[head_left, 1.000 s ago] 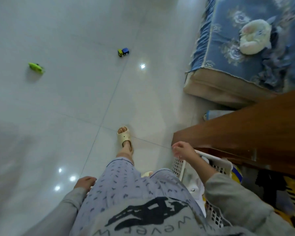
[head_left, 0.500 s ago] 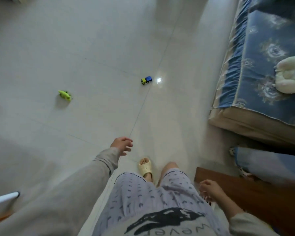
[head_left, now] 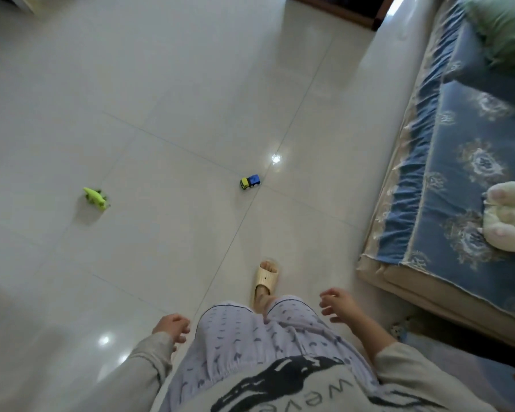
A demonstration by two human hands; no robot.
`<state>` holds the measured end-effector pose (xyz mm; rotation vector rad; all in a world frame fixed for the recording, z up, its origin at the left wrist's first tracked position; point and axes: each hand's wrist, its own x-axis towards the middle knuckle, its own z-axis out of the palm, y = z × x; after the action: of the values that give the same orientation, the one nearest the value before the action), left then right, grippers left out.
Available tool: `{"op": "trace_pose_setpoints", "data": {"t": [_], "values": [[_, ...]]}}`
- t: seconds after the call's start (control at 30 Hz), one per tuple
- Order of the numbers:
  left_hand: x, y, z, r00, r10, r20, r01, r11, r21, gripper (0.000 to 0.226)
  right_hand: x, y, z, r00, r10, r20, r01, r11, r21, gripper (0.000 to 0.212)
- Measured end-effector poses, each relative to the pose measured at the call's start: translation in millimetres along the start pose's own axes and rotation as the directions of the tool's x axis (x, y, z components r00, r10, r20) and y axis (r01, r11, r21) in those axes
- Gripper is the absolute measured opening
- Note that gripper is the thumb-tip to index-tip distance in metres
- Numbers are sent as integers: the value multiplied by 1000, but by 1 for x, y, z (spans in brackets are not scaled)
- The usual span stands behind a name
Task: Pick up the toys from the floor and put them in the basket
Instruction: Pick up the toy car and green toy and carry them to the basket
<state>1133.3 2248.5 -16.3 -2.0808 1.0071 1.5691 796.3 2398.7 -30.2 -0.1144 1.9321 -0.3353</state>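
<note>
A small yellow and blue toy truck (head_left: 249,182) stands on the pale tiled floor, ahead of my feet. A bright green toy dinosaur (head_left: 96,198) lies further left on the tiles. My left hand (head_left: 173,326) hangs by my left hip with the fingers loosely curled and nothing in it. My right hand (head_left: 338,304) is raised beside my right thigh, fingers spread, holding nothing. Both hands are well short of either toy. The basket is out of view.
A bed with a blue flowered cover (head_left: 470,185) fills the right side, a white plush toy (head_left: 509,217) lying on it. My foot in a cream slipper (head_left: 265,278) is on the floor between me and the truck. Dark furniture (head_left: 339,7) stands at the top.
The view has swung away from the basket and the wooden furniture toward the open floor. My left hand dropped back to my hip, and my right hand left the basket rim and opened.
</note>
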Motion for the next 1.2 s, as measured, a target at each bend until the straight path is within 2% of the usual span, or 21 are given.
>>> {"op": "trace_pose_setpoints", "data": {"t": [0.2, 0.37, 0.57, 0.77, 0.9, 1.0, 1.2], "values": [[3, 40, 0, 989, -146, 13, 146, 974, -175, 7, 47, -119, -52, 991, -128, 47, 133, 981, -142, 10], [23, 112, -18, 994, -106, -28, 98, 975, -199, 6, 74, -182, -76, 988, -142, 53, 147, 983, -107, 14], [61, 240, -44, 999, 13, -45, -16, 997, -70, 10, 103, -209, -86, 998, -48, 40, 52, 991, -124, 13], [82, 370, -61, 986, 164, 39, -166, 985, 43, 9, 112, -221, -92, 988, 153, 10, -147, 965, -215, 16], [97, 428, -73, 967, 234, 96, -245, 962, 124, 12, 127, -258, -93, 986, 169, -1, -166, 967, -192, 17], [113, 451, -86, 970, 224, 89, -239, 947, 215, 12, 140, -294, -95, 988, 155, -9, -155, 979, -134, 13], [161, 458, -105, 992, 125, 4, -123, 964, 236, 12, 187, -363, -87, 991, 118, 56, -105, 975, -196, 15]]}}
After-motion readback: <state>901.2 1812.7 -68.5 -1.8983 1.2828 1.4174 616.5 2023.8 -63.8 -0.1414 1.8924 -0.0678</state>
